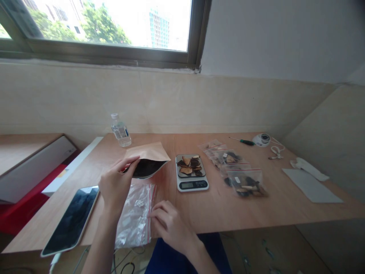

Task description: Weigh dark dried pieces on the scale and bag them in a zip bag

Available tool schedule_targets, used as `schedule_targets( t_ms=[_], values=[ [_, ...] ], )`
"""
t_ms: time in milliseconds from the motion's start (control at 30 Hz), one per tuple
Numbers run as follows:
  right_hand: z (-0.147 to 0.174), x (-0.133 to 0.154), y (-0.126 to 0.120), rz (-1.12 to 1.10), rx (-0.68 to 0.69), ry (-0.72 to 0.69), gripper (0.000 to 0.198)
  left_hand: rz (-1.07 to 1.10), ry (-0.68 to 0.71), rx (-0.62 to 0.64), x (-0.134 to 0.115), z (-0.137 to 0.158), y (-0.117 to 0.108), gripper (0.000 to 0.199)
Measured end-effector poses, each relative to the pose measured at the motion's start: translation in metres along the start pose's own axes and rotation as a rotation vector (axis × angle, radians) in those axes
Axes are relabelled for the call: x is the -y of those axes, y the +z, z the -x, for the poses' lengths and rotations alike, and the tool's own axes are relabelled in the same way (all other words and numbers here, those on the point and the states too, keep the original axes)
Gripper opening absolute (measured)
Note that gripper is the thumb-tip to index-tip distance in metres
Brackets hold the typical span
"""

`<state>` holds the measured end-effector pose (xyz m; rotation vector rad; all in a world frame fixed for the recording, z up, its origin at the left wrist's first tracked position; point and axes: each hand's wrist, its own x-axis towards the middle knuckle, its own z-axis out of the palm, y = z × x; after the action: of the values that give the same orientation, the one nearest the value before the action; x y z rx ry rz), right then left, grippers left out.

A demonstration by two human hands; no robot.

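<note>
Two hands are at work over the table [225, 211], each at a different kind of bag. The left hand [115, 184] is closed on the brown paper bag [152, 150], its thumb and fingers pinching the rim at the left corner of the mouth. From that pinch the bag reaches away to the right and toward the wall, tilted, with its mouth gaping toward the person and its dark inside showing. Whether its far end rests on the table, I cannot tell.

The right hand [173, 228] is lower and nearer the person, its fingers bent and close together. Its fingertips are at the red-striped right edge of the clear plastic bags [131, 222], which lie flat below the paper bag; I cannot tell if they pinch it or only touch it.

Just right of the paper bag stands a kitchen scale [180, 182] with dried slices [186, 170] on its plate. Farther right lie filled zip bags [247, 182]. A phone [71, 219] lies left of the clear bags, and a bottle [121, 132] stands behind, near the wall.
</note>
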<state>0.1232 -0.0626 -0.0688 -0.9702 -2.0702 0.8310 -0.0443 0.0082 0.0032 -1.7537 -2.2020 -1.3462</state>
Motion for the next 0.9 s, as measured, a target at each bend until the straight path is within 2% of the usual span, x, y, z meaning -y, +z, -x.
schedule_targets(
  t_ms=[200, 333, 667, 900],
  values=[
    [-0.017, 0.005, -0.001, -0.069, -0.146, -0.07, 0.03, 0.016, 0.044, 0.078, -0.003, 0.007, 0.007, 0.019],
    [-0.02, 0.006, -0.007, -0.101, -0.218, -0.09, 0.032, 0.03, 0.062, 0.05, -0.007, 0.008, 0.003, 0.019],
    [-0.01, 0.012, -0.009, -0.081, -0.184, -0.072, 0.034, 0.147, 0.111, 0.025, -0.021, 0.002, -0.003, 0.02],
    [-0.03, 0.013, -0.019, -0.04, -0.355, -0.081, 0.038, 0.288, 0.07, 0.223, -0.021, 0.015, 0.001, 0.02]
  ],
)
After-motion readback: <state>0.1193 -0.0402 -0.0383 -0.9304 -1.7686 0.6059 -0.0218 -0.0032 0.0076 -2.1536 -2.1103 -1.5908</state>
